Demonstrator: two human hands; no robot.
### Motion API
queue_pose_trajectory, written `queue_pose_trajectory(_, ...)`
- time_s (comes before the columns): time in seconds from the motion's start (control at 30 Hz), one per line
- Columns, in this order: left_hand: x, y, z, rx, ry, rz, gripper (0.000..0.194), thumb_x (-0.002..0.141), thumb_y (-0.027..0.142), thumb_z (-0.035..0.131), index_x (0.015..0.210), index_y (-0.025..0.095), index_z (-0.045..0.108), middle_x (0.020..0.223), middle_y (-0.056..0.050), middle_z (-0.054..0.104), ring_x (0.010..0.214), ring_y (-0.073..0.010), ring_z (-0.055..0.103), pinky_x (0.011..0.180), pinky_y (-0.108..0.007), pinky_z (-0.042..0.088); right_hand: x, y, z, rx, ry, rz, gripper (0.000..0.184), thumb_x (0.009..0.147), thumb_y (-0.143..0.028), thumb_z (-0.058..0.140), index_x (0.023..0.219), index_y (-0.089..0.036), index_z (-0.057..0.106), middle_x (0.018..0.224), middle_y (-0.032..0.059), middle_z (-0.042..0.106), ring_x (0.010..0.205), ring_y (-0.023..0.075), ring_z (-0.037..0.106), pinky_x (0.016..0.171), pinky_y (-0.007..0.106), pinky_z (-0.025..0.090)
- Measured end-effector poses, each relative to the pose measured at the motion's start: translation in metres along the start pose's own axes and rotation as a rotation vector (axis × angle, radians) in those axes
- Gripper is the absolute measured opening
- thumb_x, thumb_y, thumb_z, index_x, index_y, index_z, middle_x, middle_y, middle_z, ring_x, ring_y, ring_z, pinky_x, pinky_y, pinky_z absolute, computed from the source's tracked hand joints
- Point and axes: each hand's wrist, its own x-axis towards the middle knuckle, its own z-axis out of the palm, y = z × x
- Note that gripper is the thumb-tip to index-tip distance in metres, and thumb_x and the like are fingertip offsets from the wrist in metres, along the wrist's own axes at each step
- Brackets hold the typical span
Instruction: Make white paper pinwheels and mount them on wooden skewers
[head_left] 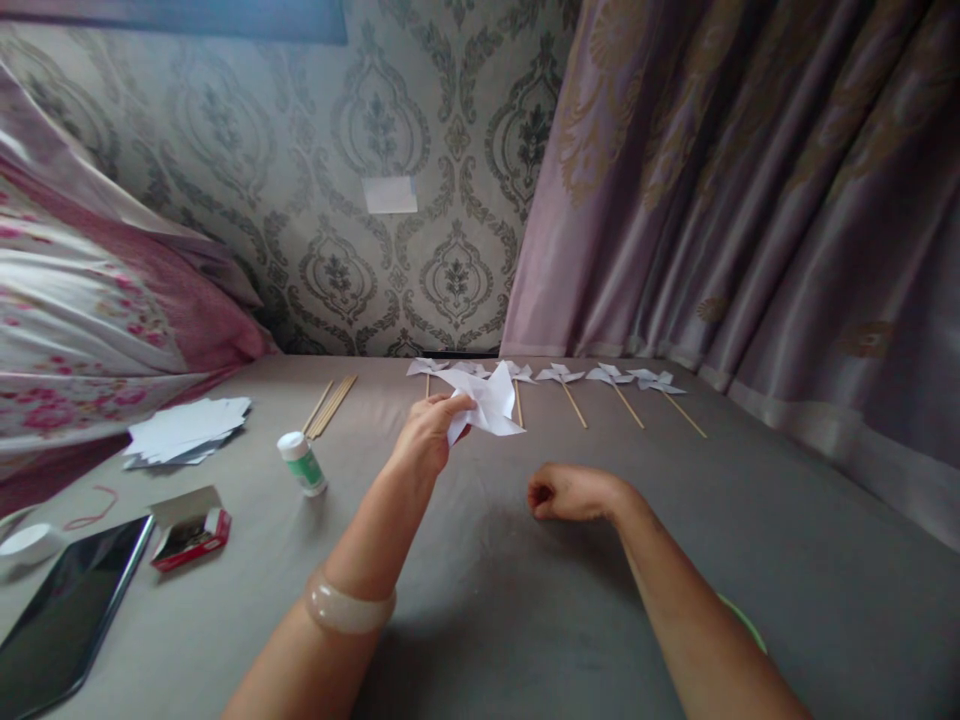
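My left hand (435, 430) pinches a white paper pinwheel (491, 402) by its left side, holding it up above the grey surface. No stick shows on this pinwheel. To its right, my right hand (562, 492) is curled with its fingers closed, low over the surface and apart from the paper. What those fingers hold, if anything, is hidden. Behind the hands lies a row of several white pinwheels on wooden sticks, among them one pinwheel (561, 374) near the middle; the held paper partly covers some of them.
Bare wooden sticks (333, 406) lie at the back left, near a white and green bottle (302, 464). Further left are stacked paper pieces (187, 430), an open red box (192, 532), a dark tablet (71, 610) and a white round object (31, 543). A curtain (675, 180) hangs at right.
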Motion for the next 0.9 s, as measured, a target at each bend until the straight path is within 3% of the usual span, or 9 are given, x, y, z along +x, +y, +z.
queue_pose_trajectory(0.07, 0.000, 0.000, 0.000, 0.009, -0.008, -0.011, 0.014, 0.051, 0.012, 0.071, 0.061, 0.016, 0.062, 0.057, 0.003, 0.062, 0.051, -0.0099, 0.054, 0.050, -0.021, 0.041, -0.008, 0.001, -0.011, 0.030, 0.032, -0.012, 0.014, 0.072, -0.012, 0.061, 0.080, -0.017, 0.072, 0.077, 0.0024, 0.072, 0.069, 0.0158, 0.063, 0.061, 0.023, 0.045)
queue_pose_trajectory(0.1, 0.000, 0.000, 0.000, 0.011, -0.013, -0.020, 0.014, 0.051, 0.012, 0.071, 0.061, 0.016, 0.062, 0.058, 0.002, 0.062, 0.051, -0.0101, 0.054, 0.050, -0.021, 0.041, -0.012, 0.001, -0.017, 0.051, 0.113, -0.024, 0.014, 0.076, -0.016, 0.060, 0.084, -0.017, 0.071, 0.082, 0.0032, 0.072, 0.073, 0.0163, 0.064, 0.065, 0.024, 0.047)
queue_pose_trajectory(0.23, -0.006, 0.000, 0.004, 0.010, -0.060, -0.055, 0.017, 0.050, 0.011, 0.071, 0.065, 0.015, 0.063, 0.061, 0.001, 0.063, 0.053, -0.0108, 0.055, 0.051, -0.022, 0.042, -0.031, -0.012, -0.037, 0.136, 0.795, -0.221, 0.014, 0.082, -0.030, 0.061, 0.088, -0.019, 0.068, 0.085, 0.0036, 0.067, 0.074, 0.0170, 0.061, 0.068, 0.030, 0.049)
queue_pose_trajectory(0.3, -0.011, 0.000, 0.007, 0.012, -0.090, -0.071, 0.019, 0.050, 0.011, 0.071, 0.068, 0.014, 0.063, 0.063, 0.001, 0.064, 0.054, -0.0107, 0.056, 0.052, -0.022, 0.043, -0.039, -0.023, -0.039, 0.090, 0.963, -0.402, 0.013, 0.081, -0.028, 0.065, 0.092, -0.022, 0.068, 0.093, 0.0037, 0.064, 0.080, 0.0170, 0.060, 0.073, 0.031, 0.050)
queue_pose_trajectory(0.37, -0.016, 0.001, 0.010, 0.021, -0.112, -0.082, 0.020, 0.050, 0.011, 0.071, 0.069, 0.014, 0.064, 0.065, 0.000, 0.064, 0.055, -0.0106, 0.056, 0.052, -0.022, 0.043, -0.043, -0.032, -0.038, -0.008, 0.987, -0.519, 0.012, 0.081, -0.022, 0.065, 0.093, -0.024, 0.070, 0.099, 0.0039, 0.059, 0.092, 0.0179, 0.059, 0.082, 0.034, 0.049)
queue_pose_trajectory(0.47, -0.022, 0.000, 0.013, 0.031, -0.142, -0.087, 0.020, 0.051, 0.011, 0.071, 0.070, 0.013, 0.065, 0.067, -0.001, 0.065, 0.056, -0.0107, 0.057, 0.053, -0.022, 0.045, -0.045, -0.038, -0.036, -0.120, 1.003, -0.551, 0.010, 0.084, -0.019, 0.064, 0.086, -0.025, 0.071, 0.100, 0.0038, 0.056, 0.098, 0.0191, 0.056, 0.089, 0.038, 0.046)
queue_pose_trajectory(0.9, -0.041, 0.002, 0.024, 0.002, -0.212, 0.025, 0.014, 0.053, 0.009, 0.069, 0.066, 0.013, 0.065, 0.060, -0.001, 0.064, 0.051, -0.0107, 0.054, 0.054, -0.023, 0.041, -0.056, -0.054, -0.038, -0.263, 1.055, -0.416, 0.003, 0.084, -0.026, 0.068, 0.082, -0.025, 0.070, 0.087, -0.0015, 0.073, 0.088, 0.0197, 0.060, 0.082, 0.037, 0.034)
